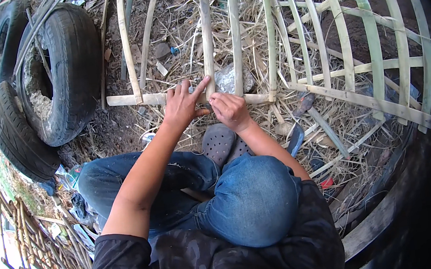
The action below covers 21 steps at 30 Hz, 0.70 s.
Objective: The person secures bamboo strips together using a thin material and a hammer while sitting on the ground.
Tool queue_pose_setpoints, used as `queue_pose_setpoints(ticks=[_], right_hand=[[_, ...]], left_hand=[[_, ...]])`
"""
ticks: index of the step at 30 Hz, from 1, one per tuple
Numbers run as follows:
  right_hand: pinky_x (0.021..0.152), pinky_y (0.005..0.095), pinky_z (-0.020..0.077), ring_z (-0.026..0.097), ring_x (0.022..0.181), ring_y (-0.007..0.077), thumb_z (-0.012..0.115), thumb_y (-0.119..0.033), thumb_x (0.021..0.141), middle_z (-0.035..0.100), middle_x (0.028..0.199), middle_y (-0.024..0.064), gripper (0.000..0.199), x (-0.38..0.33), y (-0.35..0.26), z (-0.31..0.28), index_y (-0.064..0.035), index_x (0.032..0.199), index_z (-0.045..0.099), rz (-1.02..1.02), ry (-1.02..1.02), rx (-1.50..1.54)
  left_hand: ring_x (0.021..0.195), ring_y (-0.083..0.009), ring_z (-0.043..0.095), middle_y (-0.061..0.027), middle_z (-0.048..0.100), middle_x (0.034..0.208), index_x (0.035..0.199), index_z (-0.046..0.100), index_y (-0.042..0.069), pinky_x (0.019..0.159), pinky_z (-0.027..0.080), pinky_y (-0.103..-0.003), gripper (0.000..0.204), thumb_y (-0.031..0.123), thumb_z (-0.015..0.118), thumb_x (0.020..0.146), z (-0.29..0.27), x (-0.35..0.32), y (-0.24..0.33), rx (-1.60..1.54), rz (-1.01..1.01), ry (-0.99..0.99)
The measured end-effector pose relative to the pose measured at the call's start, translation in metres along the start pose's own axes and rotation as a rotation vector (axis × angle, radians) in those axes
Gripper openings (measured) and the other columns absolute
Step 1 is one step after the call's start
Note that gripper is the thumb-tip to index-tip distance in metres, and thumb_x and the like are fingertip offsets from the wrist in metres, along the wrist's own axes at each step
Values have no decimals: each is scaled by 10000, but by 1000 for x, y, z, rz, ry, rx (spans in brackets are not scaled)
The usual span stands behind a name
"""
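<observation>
A long bamboo slat [207,33] runs away from me and crosses a flat bamboo crosspiece [147,98] at its near end. My left hand [182,106] spans this crossing, index finger against the slat's side and thumb on the near side of the crosspiece. Curled closed, my right hand [230,111] pinches the slat's near end from the right; whether something small is also between its fingertips is hidden. More upright slats [235,35] rest on the crosspiece to the right, one with its end by my right hand. A grey stone [226,79] lies just beyond the joint.
A hammer [328,130] and a dark blade [296,139] lie right of my knee. Bamboo lattice [343,38] spreads to the right over straw-like shavings [250,22]. Old tyres [76,71] stand at left; bamboo poles [35,242] are piled lower left. My clog-shod foot [219,142] is close to the crosspiece.
</observation>
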State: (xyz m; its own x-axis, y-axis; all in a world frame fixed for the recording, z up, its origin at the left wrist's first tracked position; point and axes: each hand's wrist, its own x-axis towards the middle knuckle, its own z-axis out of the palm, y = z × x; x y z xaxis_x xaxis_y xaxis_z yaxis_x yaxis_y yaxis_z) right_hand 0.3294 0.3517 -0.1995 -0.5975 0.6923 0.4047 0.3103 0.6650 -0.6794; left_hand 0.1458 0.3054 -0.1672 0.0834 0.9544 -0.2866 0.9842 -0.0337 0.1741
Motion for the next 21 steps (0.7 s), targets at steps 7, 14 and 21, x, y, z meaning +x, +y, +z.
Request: queue_pose_setpoints(ticks=[7, 14, 21], right_hand=[[694, 340, 565, 693, 782, 241, 697, -8, 756, 684, 918, 69, 141, 2, -2, -4, -58, 867, 627, 42, 12, 25], [694, 342, 563, 693, 782, 239, 702, -8, 750, 683, 914, 63, 156, 4, -2, -3, -66, 867, 616, 45, 16, 11], [707, 349, 563, 693, 793, 233, 703, -5, 741, 682, 922, 63, 175, 3, 0, -3, -69, 878, 615, 27, 1, 12]], left_hand=[[1016, -282, 566, -120, 511, 1157, 1561, 223, 369, 847, 398, -423, 1108, 536, 805, 633, -8, 2, 4, 30, 0, -53], [1014, -287, 577, -127, 541, 1142, 1570, 127, 404, 847, 430, -421, 1171, 545, 818, 635, -6, 1, 2, 29, 5, -73], [1017, -288, 571, -130, 533, 1148, 1566, 195, 368, 859, 412, -424, 1130, 540, 811, 633, -6, 1, 2, 26, -3, -98]])
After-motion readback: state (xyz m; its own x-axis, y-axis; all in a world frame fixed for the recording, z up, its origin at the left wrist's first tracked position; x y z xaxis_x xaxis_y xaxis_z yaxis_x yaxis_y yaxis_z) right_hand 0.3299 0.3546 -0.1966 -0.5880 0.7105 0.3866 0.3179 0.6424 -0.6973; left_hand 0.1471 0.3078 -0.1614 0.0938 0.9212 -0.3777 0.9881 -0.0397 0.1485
